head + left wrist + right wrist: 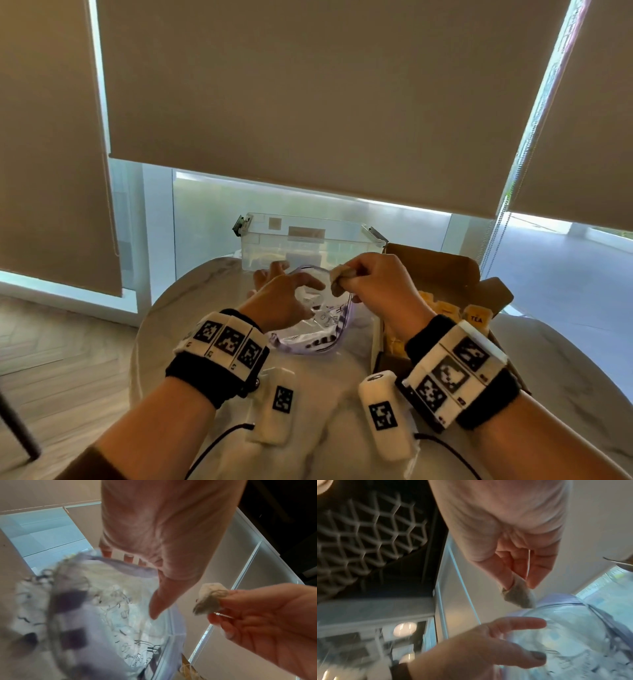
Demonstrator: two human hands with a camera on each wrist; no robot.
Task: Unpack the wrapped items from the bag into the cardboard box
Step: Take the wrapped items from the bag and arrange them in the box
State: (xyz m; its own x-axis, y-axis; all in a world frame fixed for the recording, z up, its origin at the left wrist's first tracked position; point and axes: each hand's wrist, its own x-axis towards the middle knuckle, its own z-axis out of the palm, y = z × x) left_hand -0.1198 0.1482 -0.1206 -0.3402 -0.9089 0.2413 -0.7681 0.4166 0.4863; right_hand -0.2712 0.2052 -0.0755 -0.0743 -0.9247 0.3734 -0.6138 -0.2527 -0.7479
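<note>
My right hand (356,279) pinches a small beige wrapped item (338,281) just above the mouth of a clear zip bag (318,329) with a purple rim and black print. The item (209,600) shows crumpled between thumb and fingers in the left wrist view, and it hangs over the bag (573,635) in the right wrist view. My left hand (294,284) lies at the bag's far rim, fingers fairly straight and spread, thumb apart. The open cardboard box (442,270) stands to the right, with yellow tea packets (476,318) inside.
A clear plastic bin (308,243) with latches stands behind the bag at the table's far side. The round marble table (171,308) drops off to the left onto a wood floor. Roller blinds hang close behind.
</note>
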